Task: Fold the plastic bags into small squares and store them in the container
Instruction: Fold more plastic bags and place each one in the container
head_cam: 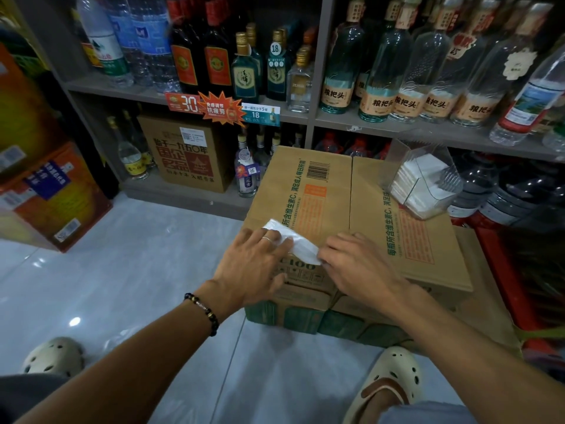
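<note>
A white plastic bag (298,242), folded into a narrow strip, lies on top of a brown cardboard box (360,209). My left hand (253,264) lies flat with its fingers pressing the strip's left part. My right hand (357,261) pinches the strip's right end at the fingertips. A clear plastic container (425,182) stands on the far right of the box top, holding several folded white squares.
Shelves of bottles (382,71) stand behind the box. Another carton (186,151) sits on the lower shelf, and orange cartons (55,194) stand at the left. A red crate (504,270) is at the right. My two sandalled feet rest on the tiled floor (137,255).
</note>
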Motion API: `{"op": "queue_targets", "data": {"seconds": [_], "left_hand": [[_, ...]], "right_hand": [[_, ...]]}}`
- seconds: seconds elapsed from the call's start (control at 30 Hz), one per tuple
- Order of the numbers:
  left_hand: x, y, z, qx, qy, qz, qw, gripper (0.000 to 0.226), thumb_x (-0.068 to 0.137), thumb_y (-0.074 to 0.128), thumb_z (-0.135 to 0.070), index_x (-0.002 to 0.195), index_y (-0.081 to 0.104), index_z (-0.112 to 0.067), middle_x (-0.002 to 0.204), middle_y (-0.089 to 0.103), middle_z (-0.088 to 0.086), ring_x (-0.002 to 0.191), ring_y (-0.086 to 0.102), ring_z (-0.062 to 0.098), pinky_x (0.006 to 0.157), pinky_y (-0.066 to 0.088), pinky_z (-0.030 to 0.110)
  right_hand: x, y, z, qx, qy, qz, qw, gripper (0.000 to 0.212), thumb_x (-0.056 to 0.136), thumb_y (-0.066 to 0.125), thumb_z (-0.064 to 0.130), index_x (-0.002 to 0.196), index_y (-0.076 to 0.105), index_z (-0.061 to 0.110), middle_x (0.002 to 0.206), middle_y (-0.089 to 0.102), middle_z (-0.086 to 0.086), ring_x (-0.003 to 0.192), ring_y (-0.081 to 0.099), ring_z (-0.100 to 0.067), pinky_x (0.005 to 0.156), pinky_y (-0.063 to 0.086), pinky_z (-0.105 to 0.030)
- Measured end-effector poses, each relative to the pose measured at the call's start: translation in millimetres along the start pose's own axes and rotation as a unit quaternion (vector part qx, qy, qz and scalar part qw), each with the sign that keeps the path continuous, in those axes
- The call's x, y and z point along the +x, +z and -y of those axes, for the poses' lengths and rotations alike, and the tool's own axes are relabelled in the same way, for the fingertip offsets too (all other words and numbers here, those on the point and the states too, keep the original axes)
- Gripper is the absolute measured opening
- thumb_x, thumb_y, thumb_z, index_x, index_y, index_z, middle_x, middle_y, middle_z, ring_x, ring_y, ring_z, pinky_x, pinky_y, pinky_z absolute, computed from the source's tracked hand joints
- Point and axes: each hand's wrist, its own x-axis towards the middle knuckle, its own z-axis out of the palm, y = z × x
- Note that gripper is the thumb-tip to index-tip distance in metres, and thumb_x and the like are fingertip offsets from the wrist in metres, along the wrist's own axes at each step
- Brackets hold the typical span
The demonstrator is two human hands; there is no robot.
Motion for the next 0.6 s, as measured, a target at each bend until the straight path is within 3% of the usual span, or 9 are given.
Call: {"op": "queue_targets", "data": {"seconds": [0.13,0.3,0.43,0.6], "left_hand": [[-3.1,-7.4,13.0,-0.009,0.052,0.032,0.998,0.072,0.09,0.048,-0.051,0.153,0.026,-0.023,0.154,0.034,0.008,0.143,0.027,0.027,0.115,0.022,0.044],[-9.4,-10.5,27.8,-0.011,0.082,0.081,0.993,0.077,0.093,0.046,-0.051,0.156,0.008,-0.03,0.163,0.01,0.002,0.15,0.004,0.021,0.12,0.007,0.039],[-13.6,-1.5,36.5,-0.021,0.096,0.069,0.993,0.079,0.09,0.047,-0.055,0.155,0.013,-0.028,0.163,0.012,0.0,0.15,0.005,0.022,0.122,0.01,0.042],[-16.2,11.6,46.8,-0.03,0.118,0.032,0.992,0.081,0.082,0.047,-0.055,0.152,0.017,-0.027,0.157,0.028,0.002,0.147,0.019,0.026,0.115,0.027,0.05]], "right_hand": [[6.7,-14.5,7.8,0.043,-0.03,-0.009,0.999,0.004,0.085,0.071,0.013,0.086,0.069,0.017,0.082,0.063,0.003,0.074,0.057,-0.013,0.067,0.054,-0.032],[38.5,-26.5,8.1,0.099,0.009,-0.008,0.995,0.014,0.098,0.053,0.017,0.103,0.066,0.019,0.097,0.049,0.012,0.093,0.045,-0.008,0.084,0.041,-0.029],[70.6,-21.0,10.0,0.136,0.053,-0.002,0.989,0.017,0.1,0.05,0.02,0.107,0.066,0.019,0.104,0.054,0.008,0.102,0.047,-0.01,0.086,0.04,-0.03],[99.5,-9.8,11.6,0.182,0.068,0.067,0.979,0.016,0.098,0.052,0.014,0.1,0.067,0.02,0.114,0.059,0.006,0.11,0.05,-0.013,0.096,0.042,-0.037]]}}
